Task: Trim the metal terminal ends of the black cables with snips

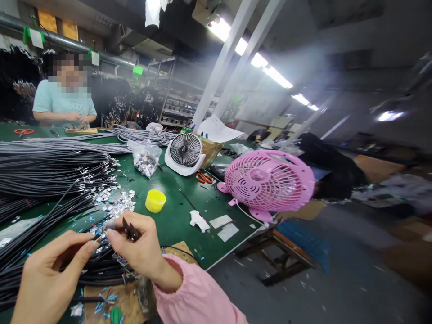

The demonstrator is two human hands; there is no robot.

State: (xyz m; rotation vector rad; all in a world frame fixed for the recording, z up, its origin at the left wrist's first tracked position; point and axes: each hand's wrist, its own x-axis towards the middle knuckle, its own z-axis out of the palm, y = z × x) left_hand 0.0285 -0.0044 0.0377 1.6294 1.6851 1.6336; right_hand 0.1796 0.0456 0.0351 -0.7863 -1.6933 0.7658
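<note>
My left hand (56, 270) pinches the end of a black cable between thumb and forefinger. Close beside it, my right hand (141, 243) has thumb and forefinger pressed together on the thin coloured wires at that cable's end. Dark wire cutters (131, 229) are tucked in my right hand, their jaws sticking up between thumb and fingers. Beneath the hands lie more black cables (104, 270) with stripped, coloured ends. Bundles of black cable (43, 175) with silver foil ends spread to the left, by a heap of foil scraps (116, 202).
On the green table (182, 216) stand a yellow cup (155, 200), a bag of small parts (146, 158), a white fan (185, 153) and orange-handled scissors (204, 178). A pink fan (268, 182) sits at the right edge. Across the table a person (65, 101) works with their hands.
</note>
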